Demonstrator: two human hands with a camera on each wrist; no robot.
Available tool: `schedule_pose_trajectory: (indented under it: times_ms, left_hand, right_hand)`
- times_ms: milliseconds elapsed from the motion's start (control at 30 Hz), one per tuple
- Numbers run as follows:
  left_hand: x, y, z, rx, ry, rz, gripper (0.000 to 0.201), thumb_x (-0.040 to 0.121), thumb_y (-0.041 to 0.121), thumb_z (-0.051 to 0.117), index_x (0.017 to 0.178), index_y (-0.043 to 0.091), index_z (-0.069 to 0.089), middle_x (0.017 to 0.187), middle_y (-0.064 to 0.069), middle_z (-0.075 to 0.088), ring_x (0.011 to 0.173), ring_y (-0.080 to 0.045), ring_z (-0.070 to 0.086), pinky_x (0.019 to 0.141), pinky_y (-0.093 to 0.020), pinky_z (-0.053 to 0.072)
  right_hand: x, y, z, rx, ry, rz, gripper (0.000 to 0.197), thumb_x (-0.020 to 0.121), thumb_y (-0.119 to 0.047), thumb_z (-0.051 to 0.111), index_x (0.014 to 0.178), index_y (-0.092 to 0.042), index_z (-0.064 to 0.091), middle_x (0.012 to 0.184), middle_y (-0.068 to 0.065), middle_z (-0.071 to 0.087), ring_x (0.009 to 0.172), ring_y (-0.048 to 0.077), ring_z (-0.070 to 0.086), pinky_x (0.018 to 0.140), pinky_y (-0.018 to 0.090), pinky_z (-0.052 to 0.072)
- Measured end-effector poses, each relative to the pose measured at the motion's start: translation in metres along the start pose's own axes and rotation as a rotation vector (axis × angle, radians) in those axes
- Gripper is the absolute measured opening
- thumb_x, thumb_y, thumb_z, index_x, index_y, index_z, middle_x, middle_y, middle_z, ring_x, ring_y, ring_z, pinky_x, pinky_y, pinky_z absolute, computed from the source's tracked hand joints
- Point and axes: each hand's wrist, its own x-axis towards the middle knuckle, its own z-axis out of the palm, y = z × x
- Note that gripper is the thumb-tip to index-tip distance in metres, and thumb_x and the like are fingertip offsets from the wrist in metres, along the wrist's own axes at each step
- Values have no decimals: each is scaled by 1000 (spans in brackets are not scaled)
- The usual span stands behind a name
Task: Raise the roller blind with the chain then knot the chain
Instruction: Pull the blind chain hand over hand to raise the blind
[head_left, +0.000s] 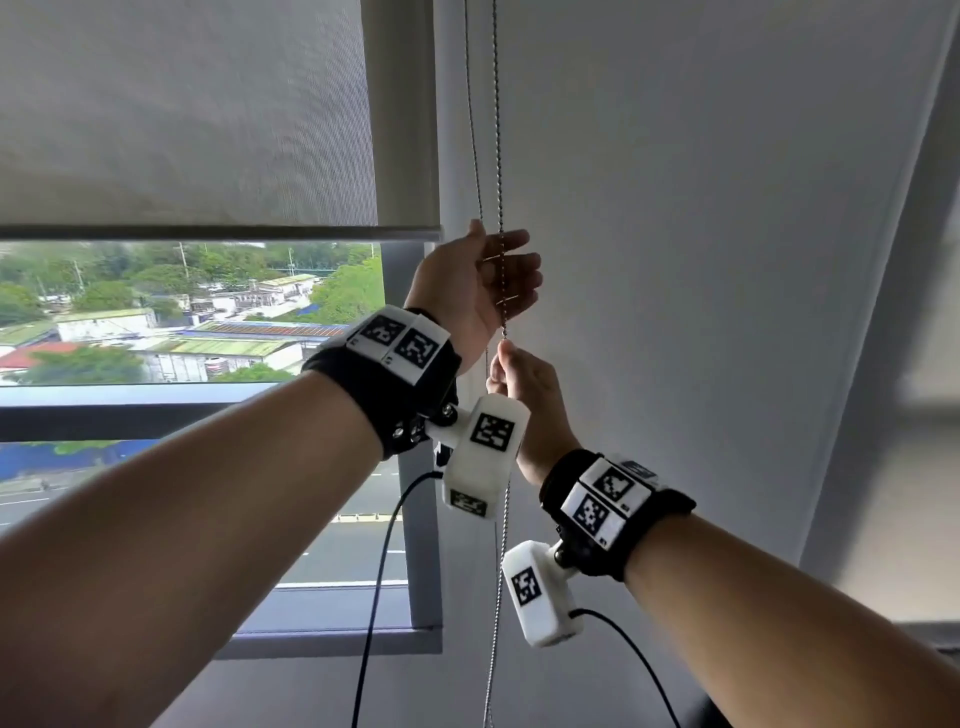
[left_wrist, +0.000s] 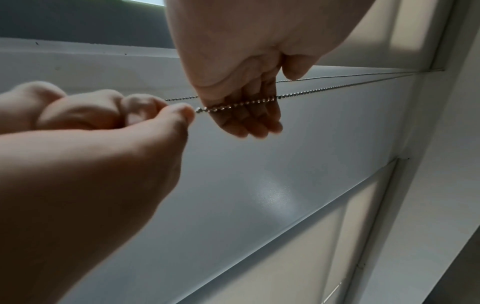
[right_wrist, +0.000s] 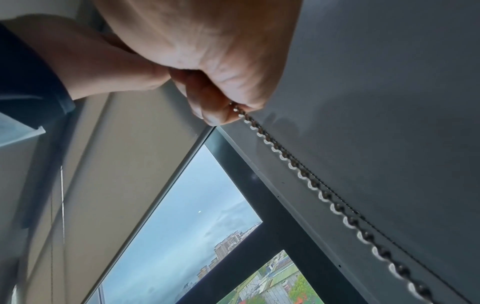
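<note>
The grey roller blind (head_left: 182, 104) hangs over the upper half of the window, its bottom bar (head_left: 218, 231) level with my left hand. The bead chain (head_left: 497, 156) drops in two strands along the white wall beside it. My left hand (head_left: 483, 280) is raised with fingers relaxed and spread, and the front strand crosses its fingers (left_wrist: 246, 115). Just below, my right hand (head_left: 519, 374) pinches that strand between thumb and fingertips (right_wrist: 221, 107). From the pinch the chain (right_wrist: 311, 181) runs taut away upward. Its lower part hangs slack behind the wrist cameras.
A dark window frame (head_left: 415, 519) stands left of the chain, with buildings and a road outside. White wall (head_left: 701, 260) fills the right side. Black cables (head_left: 379, 571) hang from both wrist cameras below my hands.
</note>
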Motion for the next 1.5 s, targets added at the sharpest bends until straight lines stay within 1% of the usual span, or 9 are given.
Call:
schedule_pose_trajectory:
  times_ms: [67, 200, 433, 533, 700, 800, 1033, 1367, 1500]
  left_hand:
    - [2, -2, 4, 13, 18, 11, 39, 99, 34, 32, 87, 10, 60, 52, 3, 50, 45, -11, 40, 48, -24, 31]
    - [2, -7, 10, 123, 95, 110, 34, 97, 20, 33, 67, 16, 50, 38, 10, 33, 31, -6, 23, 36, -16, 15]
    - [4, -8, 8, 156, 127, 128, 35, 81, 0, 25, 59, 19, 44, 38, 7, 28, 33, -9, 17, 39, -15, 11]
    - [3, -8, 4, 149, 132, 128, 35, 78, -1, 24, 58, 19, 44, 39, 7, 27, 33, -9, 17, 39, -14, 12]
    - [-2, -16, -5, 96, 143, 126, 35, 80, -3, 27, 59, 17, 45, 43, 4, 25, 32, -9, 18, 34, -13, 15]
    - [-5, -26, -8, 95, 153, 121, 35, 79, -4, 29, 57, 19, 43, 43, 5, 27, 32, -8, 19, 35, -13, 15]
    - [-17, -49, -16, 111, 160, 69, 37, 89, 3, 31, 59, 21, 45, 43, 8, 28, 34, -7, 18, 38, -15, 12]
    - [-50, -101, -42, 243, 219, -73, 45, 81, -7, 23, 52, 20, 43, 45, 4, 26, 36, -9, 17, 45, -21, 8]
    - [-58, -117, -50, 262, 255, -128, 24, 91, 7, 37, 86, 12, 60, 62, -6, 33, 50, -15, 26, 51, -30, 14]
  right_hand:
    - [1, 5, -2, 1, -7, -4, 41, 104, -17, 34, 63, -17, 30, 57, -2, 26, 49, 7, 24, 49, 22, 24]
    - [3, 14, 1, 95, -64, 24, 41, 103, -21, 39, 63, -18, 34, 54, -7, 32, 49, 8, 27, 52, 25, 25]
    - [5, 18, -6, 103, -99, -30, 36, 96, -33, 45, 65, -15, 49, 63, 14, 38, 60, 26, 33, 60, 36, 29]
    - [13, 7, -9, 88, -81, -41, 32, 97, -27, 43, 76, -4, 52, 66, 24, 47, 61, 34, 45, 62, 39, 43]
    - [39, -24, -11, 51, -50, -86, 35, 94, -20, 39, 101, 8, 58, 72, 12, 59, 62, 17, 58, 64, 35, 50]
    - [49, -43, -8, 22, -37, -113, 28, 99, -11, 36, 96, 0, 61, 68, 3, 59, 59, 12, 56, 59, 28, 47]
    - [66, -78, 5, -13, -82, -125, 28, 101, -14, 33, 94, -5, 60, 70, 12, 58, 75, 31, 59, 65, 36, 48]
    - [73, -99, 17, 10, -135, -27, 33, 104, -24, 31, 108, -2, 56, 68, 10, 57, 57, 23, 57, 55, 32, 50]
    - [73, -97, 23, 20, -101, -10, 32, 104, -27, 31, 100, -7, 56, 63, 6, 50, 46, 15, 39, 45, 26, 36]
